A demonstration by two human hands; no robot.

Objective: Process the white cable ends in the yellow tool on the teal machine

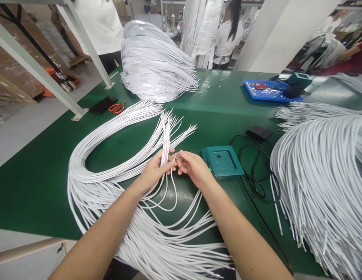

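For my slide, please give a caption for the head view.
Left hand and right hand pinch a white cable over a green table.

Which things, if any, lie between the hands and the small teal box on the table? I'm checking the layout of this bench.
Nothing visible does. The right hand pinches a white cable end beside the left hand, and only bare green table separates it from the teal box. The black cord lies on the box's far side.
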